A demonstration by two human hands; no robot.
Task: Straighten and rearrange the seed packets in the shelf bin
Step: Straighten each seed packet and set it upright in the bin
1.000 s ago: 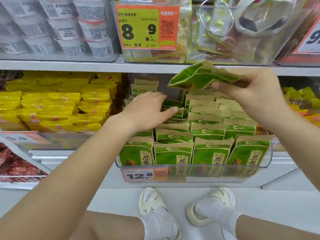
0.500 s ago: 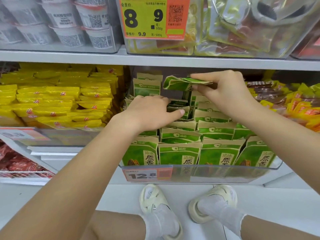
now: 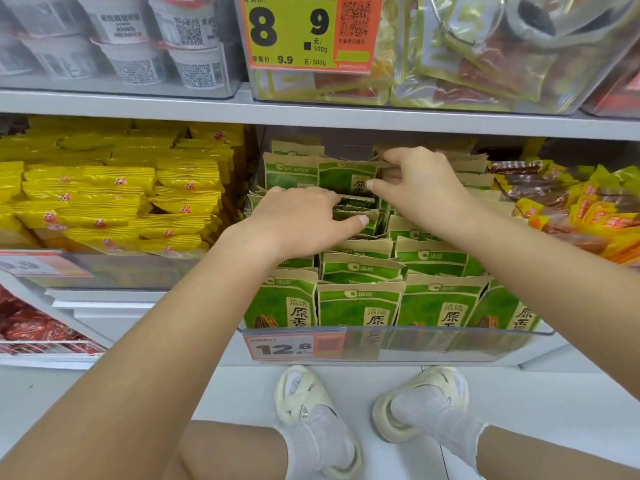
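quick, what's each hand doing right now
Left hand: open, resting on the packets.
Right hand: holding an upright packet.

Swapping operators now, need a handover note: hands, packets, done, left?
Left hand: lies palm down on the packets mid-bin, fingers fairly straight, pressing them.
Right hand: fingers pinch one green packet, standing it upright in the back rows.
Bin: front row stands upright, labels forward.
Done: front rows tidy.
Left: seat the held packet, then square the leaning ones under the left hand. The far back is hidden by the hands.
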